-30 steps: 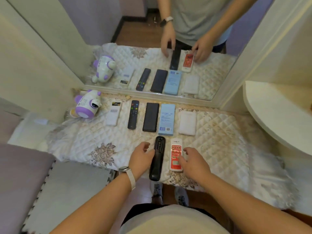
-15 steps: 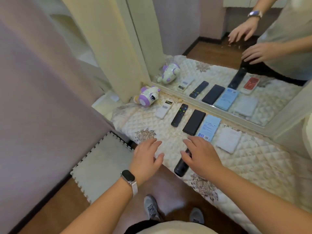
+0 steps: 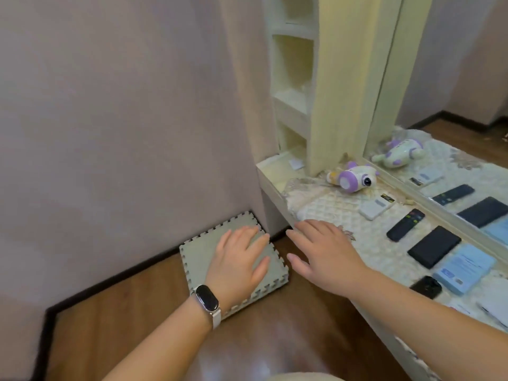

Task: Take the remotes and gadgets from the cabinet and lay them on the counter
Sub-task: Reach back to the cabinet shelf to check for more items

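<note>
Both my hands are empty. The left hand [image 3: 239,259] is flat with fingers loosely spread above the foam mat [image 3: 203,257] on the floor, and the right hand [image 3: 324,251] is equally splayed, hovering at the corner of the counter [image 3: 270,182]. The things already laid out sit to the right of and beyond the right hand, on the quilted cloth [image 3: 330,204]. Nearest its fingertips is the white remote [image 3: 376,206], then a black remote [image 3: 405,224], a black slab [image 3: 433,246] and a blue box [image 3: 464,268], with the purple toy robot [image 3: 353,177] farther back. My worry is the right forearm: a second dark remote [image 3: 425,287] lies just beside it near the counter's front edge, and I judge a careless sweep could knock it to the floor. Snagging the cloth's hanging edge could drag the whole row. The open shelves [image 3: 292,78] beyond my hands may be the cabinet, but I cannot tell. Their niches are dim, apart from a small pale scrap at the bottom. The items at the far right are cut off, and the mirror [image 3: 453,105] doubles the rest.
</note>
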Available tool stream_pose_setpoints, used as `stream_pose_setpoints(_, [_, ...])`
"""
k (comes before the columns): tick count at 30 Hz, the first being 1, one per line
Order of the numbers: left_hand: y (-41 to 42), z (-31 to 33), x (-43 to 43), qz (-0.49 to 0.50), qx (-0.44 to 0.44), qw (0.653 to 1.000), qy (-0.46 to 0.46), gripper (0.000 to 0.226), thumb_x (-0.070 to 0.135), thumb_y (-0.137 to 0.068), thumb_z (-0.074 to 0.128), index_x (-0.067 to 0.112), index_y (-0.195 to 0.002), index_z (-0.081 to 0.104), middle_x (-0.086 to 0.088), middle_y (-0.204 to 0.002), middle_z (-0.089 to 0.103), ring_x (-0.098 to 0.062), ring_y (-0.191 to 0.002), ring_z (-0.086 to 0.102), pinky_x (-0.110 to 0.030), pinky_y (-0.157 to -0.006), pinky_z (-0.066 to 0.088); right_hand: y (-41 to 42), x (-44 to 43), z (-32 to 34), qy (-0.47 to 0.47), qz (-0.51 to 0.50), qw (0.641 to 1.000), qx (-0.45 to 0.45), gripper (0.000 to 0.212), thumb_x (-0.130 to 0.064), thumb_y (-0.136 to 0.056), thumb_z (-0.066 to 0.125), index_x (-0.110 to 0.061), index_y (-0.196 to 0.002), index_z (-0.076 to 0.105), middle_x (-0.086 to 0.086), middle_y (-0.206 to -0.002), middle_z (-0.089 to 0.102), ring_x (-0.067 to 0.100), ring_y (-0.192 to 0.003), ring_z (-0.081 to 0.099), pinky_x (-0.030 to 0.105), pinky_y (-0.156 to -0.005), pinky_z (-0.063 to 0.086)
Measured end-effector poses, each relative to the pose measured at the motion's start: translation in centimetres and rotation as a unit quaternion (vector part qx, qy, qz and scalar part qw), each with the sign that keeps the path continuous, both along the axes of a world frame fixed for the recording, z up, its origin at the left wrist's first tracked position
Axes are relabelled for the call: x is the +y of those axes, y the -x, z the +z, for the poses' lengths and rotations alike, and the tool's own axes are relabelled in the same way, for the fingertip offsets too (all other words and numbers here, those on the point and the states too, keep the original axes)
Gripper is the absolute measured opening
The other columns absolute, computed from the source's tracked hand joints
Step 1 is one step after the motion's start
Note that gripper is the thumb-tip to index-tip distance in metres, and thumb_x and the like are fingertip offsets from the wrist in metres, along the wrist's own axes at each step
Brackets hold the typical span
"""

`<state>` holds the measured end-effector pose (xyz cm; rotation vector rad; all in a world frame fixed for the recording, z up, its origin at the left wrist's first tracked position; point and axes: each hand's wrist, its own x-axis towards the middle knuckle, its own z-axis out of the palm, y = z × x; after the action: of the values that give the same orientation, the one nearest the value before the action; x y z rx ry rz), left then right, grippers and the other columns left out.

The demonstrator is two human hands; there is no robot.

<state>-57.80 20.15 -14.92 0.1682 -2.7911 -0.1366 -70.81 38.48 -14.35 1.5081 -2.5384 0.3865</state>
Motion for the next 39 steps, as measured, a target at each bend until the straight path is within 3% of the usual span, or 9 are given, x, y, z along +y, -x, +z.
stream_pose_setpoints(5, [-8.1, 1.8, -9.9, 0.078, 0.014, 0.997, 0.014, 0.042, 0.044, -0.088, 0.051, 0.023, -0.123, 0.062, -0.003, -0.126, 0.063, -0.025, -0.12, 0.056, -0.047, -0.104, 0.042, -5.7, -11.0, 2.0, -0.001, 0.07, 0.997, 0.025, 0.047, -0.049, -0.088, 0.048, -0.017, -0.119, 0.063, 0.005, -0.121, 0.063, 0.027, -0.114, 0.056, 0.041, -0.094, 0.044])
stream_pose_setpoints(9, [-15.5, 3.2, -17.6, 0.135, 0.014, 0.99, 0.025, 0.045, 0.044, -0.089, 0.049, 0.022, -0.125, 0.063, -0.003, -0.129, 0.062, -0.025, -0.121, 0.055, -0.042, -0.106, 0.035, -10.6, -19.7, 3.5, 0.012, 0.138, 0.989, 0.058, 0.047, -0.048, -0.089, 0.049, -0.016, -0.121, 0.062, 0.005, -0.121, 0.063, 0.027, -0.113, 0.056, 0.04, -0.094, 0.043])
stream_pose_setpoints(17, [-30.1, 5.0, -24.9, 0.272, 0.054, 0.961, 0.015, 0.041, 0.041, -0.09, 0.052, 0.021, -0.124, 0.063, -0.004, -0.13, 0.062, -0.025, -0.123, 0.054, -0.045, -0.106, 0.037, -21.7, -33.5, 6.0, 0.052, 0.284, 0.954, 0.082, 0.044, -0.046, -0.087, 0.05, -0.017, -0.118, 0.063, 0.005, -0.118, 0.064, 0.027, -0.11, 0.058, 0.039, -0.091, 0.046])
stream_pose_setpoints(23, [-38.9, 5.1, -26.2, 0.386, 0.078, 0.919, 0.024, 0.039, 0.039, -0.091, 0.055, 0.021, -0.124, 0.064, -0.003, -0.129, 0.062, -0.024, -0.122, 0.054, -0.043, -0.106, 0.036, -28.9, -40.3, 6.8, 0.056, 0.407, 0.908, 0.079, 0.046, -0.048, -0.089, 0.045, -0.018, -0.12, 0.062, 0.003, -0.12, 0.064, 0.026, -0.111, 0.058, 0.038, -0.089, 0.046])
stream_pose_setpoints(29, [-46.3, 5.4, -26.8, 0.499, 0.04, 0.865, 0.033, 0.042, 0.042, -0.093, 0.048, 0.022, -0.126, 0.062, -0.002, -0.129, 0.062, -0.021, -0.123, 0.053, -0.04, -0.106, 0.036, -35.5, -46.0, 7.0, 0.058, 0.507, 0.857, 0.074, 0.048, -0.049, -0.091, 0.044, -0.018, -0.122, 0.063, 0.003, -0.122, 0.063, 0.026, -0.113, 0.057, 0.038, -0.09, 0.045])
stream_pose_setpoints(35, [-50.0, 5.9, -29.4, 0.578, 0.035, 0.813, 0.06, 0.038, 0.039, -0.09, 0.054, 0.02, -0.121, 0.065, -0.003, -0.124, 0.064, -0.023, -0.117, 0.055, -0.04, -0.1, 0.039, -39.6, -53.2, 7.1, 0.086, 0.594, 0.797, 0.073, 0.048, -0.048, -0.092, 0.046, -0.017, -0.124, 0.062, 0.005, -0.124, 0.062, 0.027, -0.115, 0.056, 0.039, -0.093, 0.044])
stream_pose_setpoints(39, [-50.5, 7.5, -32.8, 0.612, 0.018, 0.788, 0.063, 0.039, 0.04, -0.091, 0.051, 0.021, -0.122, 0.065, -0.002, -0.123, 0.064, -0.023, -0.116, 0.055, -0.039, -0.101, 0.036, -40.9, -59.0, 8.2, 0.098, 0.618, 0.778, 0.061, 0.047, -0.048, -0.092, 0.047, -0.017, -0.125, 0.062, 0.006, -0.123, 0.063, 0.028, -0.115, 0.056, 0.04, -0.094, 0.045])
